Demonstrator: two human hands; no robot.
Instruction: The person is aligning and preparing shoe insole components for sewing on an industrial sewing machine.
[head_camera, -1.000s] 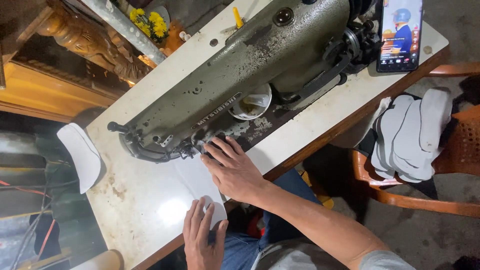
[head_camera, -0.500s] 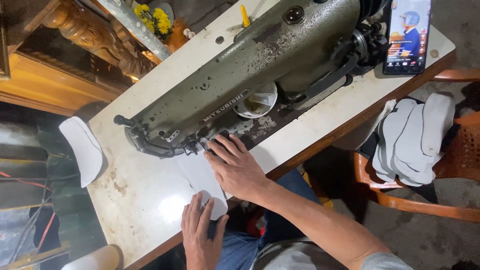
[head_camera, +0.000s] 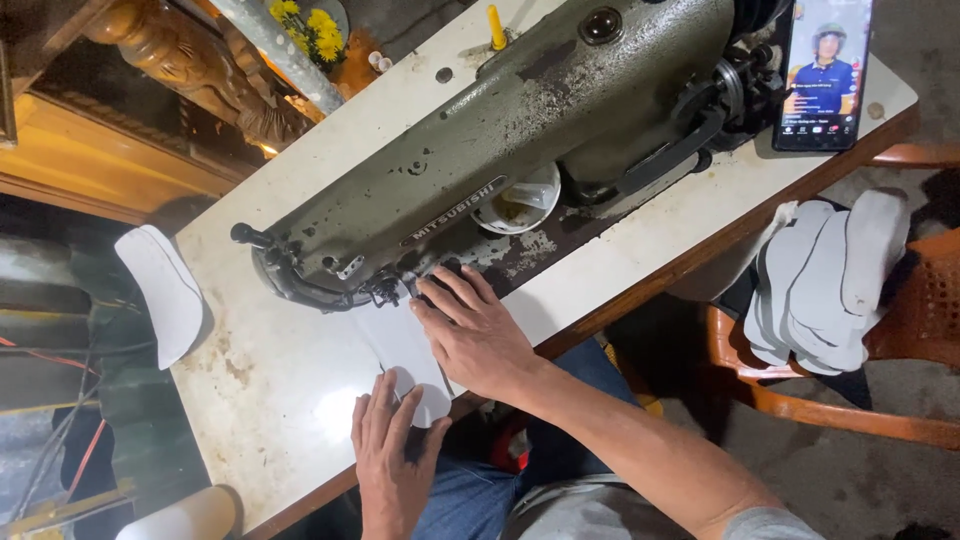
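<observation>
Over at the far left, a white shaped fabric piece (head_camera: 160, 290) hangs off the edge of the pale work table (head_camera: 270, 400), well apart from the action. Moving in, the left hand (head_camera: 393, 455) lies flat on the near end of the white cut panel (head_camera: 400, 345), fingers (head_camera: 385, 400) stretched out and slightly apart, pressing the material onto the table near its front edge. The panel itself runs from that hand up toward the needle area of the grey-green industrial sewing machine (head_camera: 500, 170), lying flat on the tabletop. Just right of it, the right hand (head_camera: 475, 335) rests palm down on the panel's far end, fingers (head_camera: 450, 295) close together and pointing up at the presser foot, fingertips right beside the machine's head. Neither hand is gripping anything; both simply press down.

Under the machine's arm sits a small white cup (head_camera: 520, 200). Farther right, a phone (head_camera: 822, 75) leans against the machine's wheel end, its screen lit. Off the table's right edge, a stack of white cut pieces (head_camera: 820, 285) lies piled on an orange plastic chair (head_camera: 830, 410).
</observation>
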